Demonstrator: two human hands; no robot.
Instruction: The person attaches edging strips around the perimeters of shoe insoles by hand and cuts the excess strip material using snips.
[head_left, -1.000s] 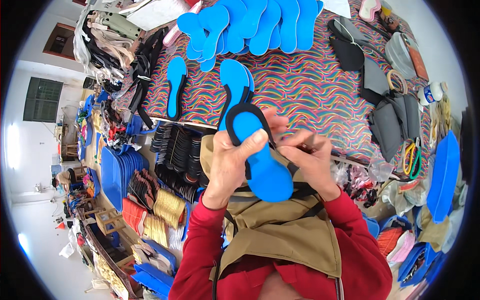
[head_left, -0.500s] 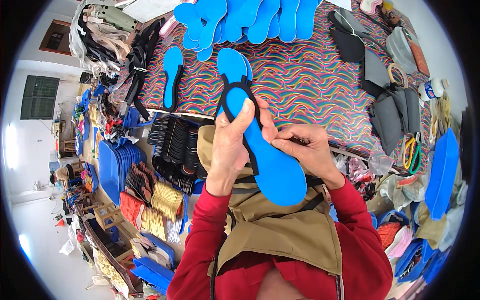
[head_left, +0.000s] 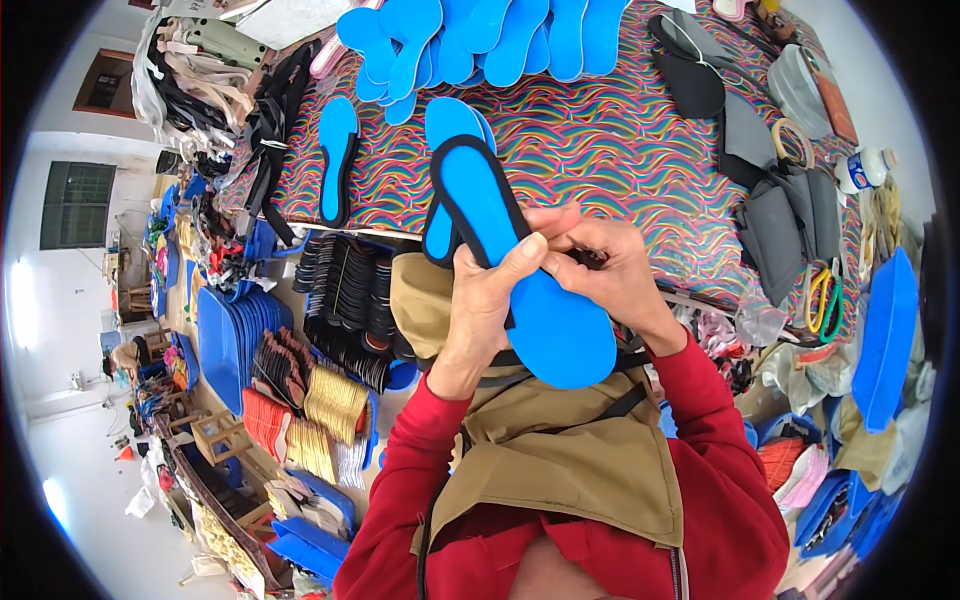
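A blue shoe insole (head_left: 565, 345) with black edging around its narrower part lies tilted across my left hand (head_left: 488, 300). My left thumb presses on its face while the fingers support it from beneath. At the insole's right edge, my right hand (head_left: 612, 268) is closed in a pinch against the rim, near the left fingertips. Something dark shows between the right fingers, too small to make out. Just beyond, more blue insoles (head_left: 450, 118) lie stacked on the table, partly covered by the held one. Another black-edged insole (head_left: 338, 150) rests to the left.
A pile of blue insoles (head_left: 500, 45) covers the far side of the patterned table (head_left: 620, 150). Grey fabric pieces (head_left: 775, 235), scissors (head_left: 828, 305) and a white bottle (head_left: 866, 170) are at right. Black straps (head_left: 272, 140) hang left, above bundled shoe parts (head_left: 345, 300).
The held insole has shifted, its edged end now higher and its wide end slightly raised. My left hand has slid down and right along it, and the thumb now lies near the middle.
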